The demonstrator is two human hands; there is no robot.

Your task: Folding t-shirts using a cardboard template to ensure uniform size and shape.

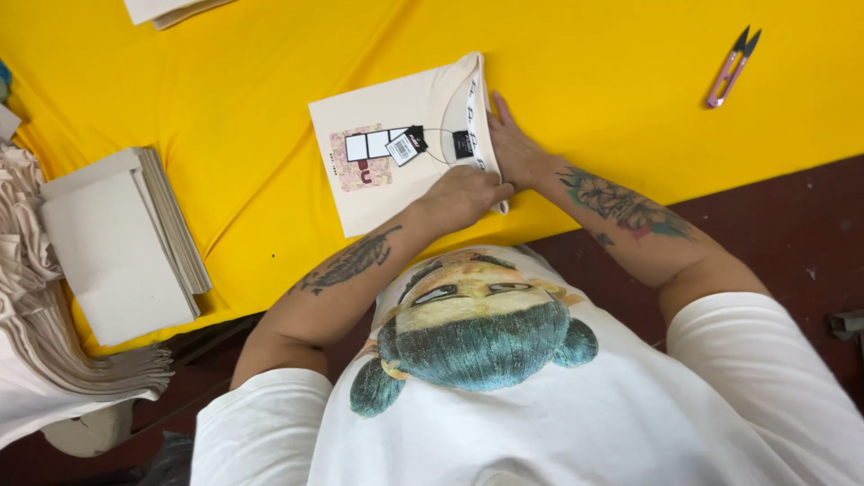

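Yellow cloth (585, 63) across the whole table, creased at left. Dark red floor (792, 225) along the near edge.

Heap of cream fabric (36, 315) at far left, hanging over the table edge. Just beside it, stack of grey card sheets (117, 247), squared up, lying on the yellow cloth.

Folded cream shirt (396, 162) at table centre, near the front edge, collar turned right, printed patch on the chest, hang tags (405, 146) on a thin cord over the neck.

Left hand (463, 198) curled on the shirt's near right corner, fingers closed and pinching the folded edge. Right hand (513, 148) flat, fingers together, pressed against the shirt's right side by the collar.

Pink thread snips (731, 67) well apart at upper right, alone on the cloth.
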